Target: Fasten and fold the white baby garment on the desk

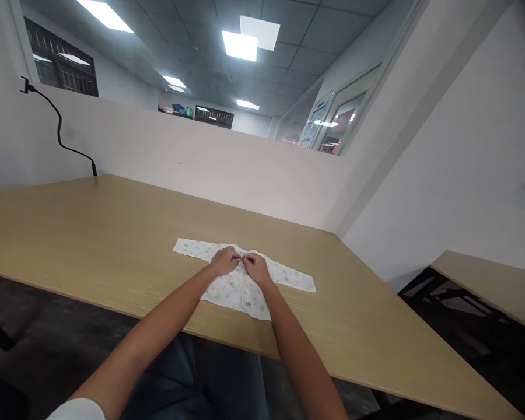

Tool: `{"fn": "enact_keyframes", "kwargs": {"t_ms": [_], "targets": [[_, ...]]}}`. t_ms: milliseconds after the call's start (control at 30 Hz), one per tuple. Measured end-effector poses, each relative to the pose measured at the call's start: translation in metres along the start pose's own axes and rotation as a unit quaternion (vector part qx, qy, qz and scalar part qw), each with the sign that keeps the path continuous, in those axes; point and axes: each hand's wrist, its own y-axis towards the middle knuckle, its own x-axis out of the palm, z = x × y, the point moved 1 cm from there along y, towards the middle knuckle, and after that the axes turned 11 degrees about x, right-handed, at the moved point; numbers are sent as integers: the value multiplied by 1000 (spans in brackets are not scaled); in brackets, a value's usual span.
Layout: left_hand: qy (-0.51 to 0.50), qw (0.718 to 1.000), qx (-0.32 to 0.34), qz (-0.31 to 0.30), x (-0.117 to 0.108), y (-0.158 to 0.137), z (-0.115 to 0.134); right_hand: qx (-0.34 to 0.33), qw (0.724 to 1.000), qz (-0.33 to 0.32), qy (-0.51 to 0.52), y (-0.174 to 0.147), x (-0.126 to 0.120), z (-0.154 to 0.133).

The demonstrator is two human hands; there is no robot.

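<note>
A small white long-sleeved shirt (pixel 231 293) with a faint printed pattern lies flat on the table, both sleeves stretched out to the sides. Its front opening runs down the middle toward me. My left hand (pixel 224 261) and my right hand (pixel 256 268) meet at the top of that opening, just below the collar. The fingers of each are pinched on the shirt's front edges, close together. Whatever small fastening may be between the fingertips is hidden. The lower part of the shirt spreads between my forearms.
The wooden table (pixel 114 233) stands against a low white partition (pixel 227 169). A black flexible-arm holder (pixel 60 131) rises at the table's far left. To the right, past a gap, is another wooden table (pixel 494 286). My legs are under the near edge.
</note>
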Motion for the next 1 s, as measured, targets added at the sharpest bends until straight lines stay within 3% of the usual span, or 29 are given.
{"fn": "enact_keyframes", "kwargs": {"t_ms": [500,833,1000], "targets": [[8,1000,-21,-1,0,1,2,-9,997,33,-68,2,-4,4],[5,1000,-22,3,-3,0,4,2,999,28,-47,1,-3,4],[4,998,-60,29,-3,3,7,-13,999,20,-36,1,-3,4]]}}
